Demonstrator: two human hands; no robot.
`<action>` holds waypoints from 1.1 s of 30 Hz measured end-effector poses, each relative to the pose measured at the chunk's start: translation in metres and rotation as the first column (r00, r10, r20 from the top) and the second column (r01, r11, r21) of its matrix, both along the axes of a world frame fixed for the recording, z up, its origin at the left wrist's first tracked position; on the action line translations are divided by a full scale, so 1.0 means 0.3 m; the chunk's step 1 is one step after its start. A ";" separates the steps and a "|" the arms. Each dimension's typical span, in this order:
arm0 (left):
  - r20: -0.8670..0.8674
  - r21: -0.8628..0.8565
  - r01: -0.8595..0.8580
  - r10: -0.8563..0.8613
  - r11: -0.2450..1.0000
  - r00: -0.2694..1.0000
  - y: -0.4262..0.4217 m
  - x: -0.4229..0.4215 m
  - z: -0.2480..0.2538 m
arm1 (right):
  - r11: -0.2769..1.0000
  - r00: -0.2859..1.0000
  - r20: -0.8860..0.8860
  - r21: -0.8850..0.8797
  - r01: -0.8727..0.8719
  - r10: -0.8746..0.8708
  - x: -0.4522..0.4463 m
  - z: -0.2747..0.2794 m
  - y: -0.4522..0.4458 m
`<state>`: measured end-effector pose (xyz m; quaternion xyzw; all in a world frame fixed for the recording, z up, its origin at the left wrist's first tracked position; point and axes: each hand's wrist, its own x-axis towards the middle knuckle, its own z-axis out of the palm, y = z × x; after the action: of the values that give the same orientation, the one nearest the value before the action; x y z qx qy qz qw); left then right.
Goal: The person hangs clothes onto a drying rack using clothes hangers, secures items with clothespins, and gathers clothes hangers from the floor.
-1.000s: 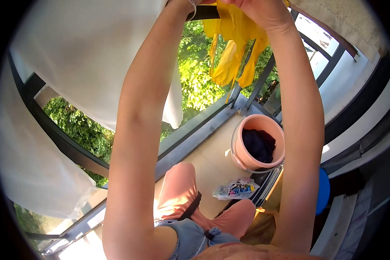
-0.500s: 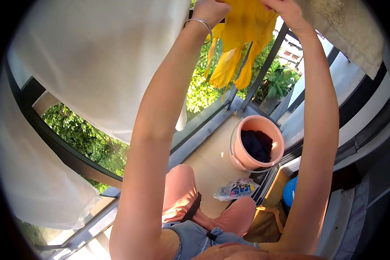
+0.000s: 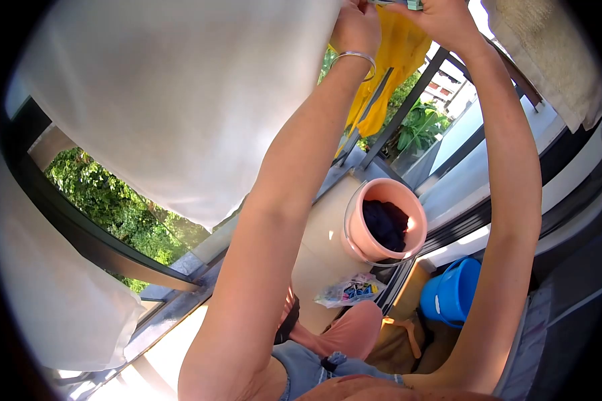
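Yellow cloth between two raised hands, with a peg at the right grip

The left hand (image 3: 358, 30) and right hand (image 3: 445, 21) meet the upper edge of the view, arms raised. The right grip appears to pinch a pale green peg (image 3: 414, 4), with the thumb just below it. The left grip has its fingers curled in near the yellow cloth (image 3: 398, 63), but the edge cuts them off; whether they pinch it cannot be told. The cloth hangs behind and between the hands, its strips trailing down past a dark post (image 3: 408, 101); its top attachment is out of view.

The step in hand is judged to be pegging the cloth up. The next move would seem to call for the left hand to steady the top edge while the right seats the peg over it, then lets go without dragging the cloth.

Farther out, a white cloth (image 3: 180, 100) hangs beside the left arm, and a beige towel (image 3: 548, 60) hangs beyond the right. Below, on the floor (image 3: 318, 257), stands a pink bucket (image 3: 378, 190) holding dark cloth (image 3: 386, 227), presumably awaiting its turn. Near it lies a clear bag (image 3: 328, 296) of coloured pegs (image 3: 365, 291), a likely supply. A blue bucket (image 3: 458, 287) stands beside the right forearm.
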<state>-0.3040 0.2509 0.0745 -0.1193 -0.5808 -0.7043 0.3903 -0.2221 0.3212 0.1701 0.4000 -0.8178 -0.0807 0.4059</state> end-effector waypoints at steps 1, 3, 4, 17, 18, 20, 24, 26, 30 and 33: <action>0.012 -0.054 -0.044 0.045 0.998 0.999 -0.003 0.006 0.002 | 0.994 0.994 -0.105 0.113 -0.009 0.021 0.010 0.006 -0.022; 0.022 -0.105 -0.089 0.092 0.990 0.996 -0.003 0.004 0.002 | 0.979 0.995 -0.093 0.200 -0.026 0.045 0.023 0.030 -0.047; 0.004 -0.055 -0.045 0.045 0.997 0.999 0.000 0.002 -0.001 | 0.958 0.995 -0.079 0.282 -0.043 0.068 0.026 0.040 -0.060; 0.040 -0.071 0.055 -0.053 0.996 0.998 -0.001 0.015 -0.013 | 0.698 0.819 -0.074 0.483 0.528 -0.569 0.050 0.084 -0.164; 0.040 -0.070 0.054 -0.052 0.996 0.998 0.002 0.005 -0.018 | 0.699 0.820 -0.074 0.483 0.528 -0.568 0.049 0.084 -0.166; -0.070 -0.030 0.047 -0.049 0.998 0.996 0.007 -0.010 -0.028 | 0.655 0.853 -0.171 0.572 0.494 -0.493 0.042 0.089 -0.169; -0.075 -0.015 0.081 -0.082 0.997 0.994 0.007 -0.013 -0.030 | 0.645 0.877 -0.178 0.615 0.454 -0.447 0.006 0.094 -0.155; -0.099 0.029 0.130 -0.126 0.991 0.987 0.005 -0.014 -0.035 | 0.736 0.912 -0.189 0.542 0.406 -0.364 -0.011 0.082 -0.150; -0.231 0.148 0.222 -0.185 0.964 0.955 0.044 -0.074 -0.063 | 0.741 0.828 -0.090 0.399 0.539 -0.554 0.035 0.055 -0.141; -0.569 0.181 0.055 0.060 0.982 0.820 0.046 -0.094 -0.121 | 0.979 0.995 -0.041 0.183 0.094 -0.088 0.045 -0.064 -0.054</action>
<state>-0.3322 0.2646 0.0382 -0.2865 -0.3674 -0.6875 0.5570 -0.2086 0.3049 0.1510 0.3966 -0.8175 -0.1810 0.3763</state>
